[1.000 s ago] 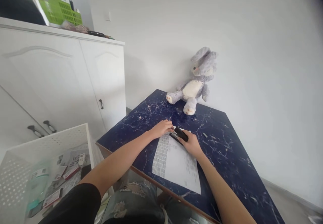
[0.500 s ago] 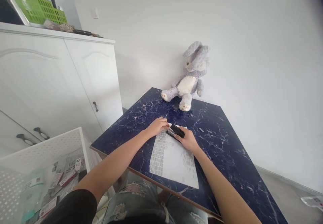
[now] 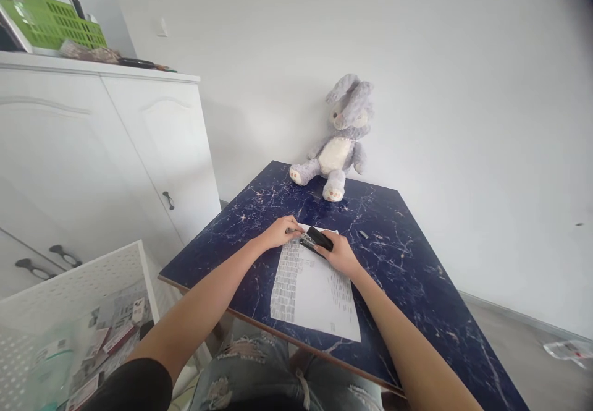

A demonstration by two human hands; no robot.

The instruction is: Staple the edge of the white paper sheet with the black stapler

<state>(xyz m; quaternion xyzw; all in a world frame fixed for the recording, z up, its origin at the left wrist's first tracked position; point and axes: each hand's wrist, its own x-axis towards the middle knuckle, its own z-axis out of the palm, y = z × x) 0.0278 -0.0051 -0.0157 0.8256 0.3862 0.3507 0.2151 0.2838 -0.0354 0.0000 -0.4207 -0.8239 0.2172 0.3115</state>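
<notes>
My right hand (image 3: pixel 341 253) is wrapped round a black stapler (image 3: pixel 319 237) whose top is lifted from its base, so that a metal channel shows inside. Close by the stapler's front end is my left hand (image 3: pixel 280 233), its fingers bent together in a pinch. A small dark bit shows at those fingers, too small to name. Beneath the stapler and both hands lies a printed sheet of paper (image 3: pixel 319 300), flat on the dark blue marbled table (image 3: pixel 250 232). To the right of the stapler rests a small grey strip (image 3: pixel 364 235), perhaps staples.
A plush rabbit (image 3: pixel 337 154) sits at the table's back edge against the wall. On the left stand a white cabinet (image 3: pixel 152 133) with a green basket (image 3: pixel 55 21) on top, and a white bin (image 3: pixel 143 275) holding boxes and a bottle. A clear plastic item (image 3: pixel 569 350) lies on the floor at right.
The whole view has shifted slightly. My left fingers have drawn a little away from the stapler's front, and more of its metal channel shows. My right hand keeps its hold on the stapler.
</notes>
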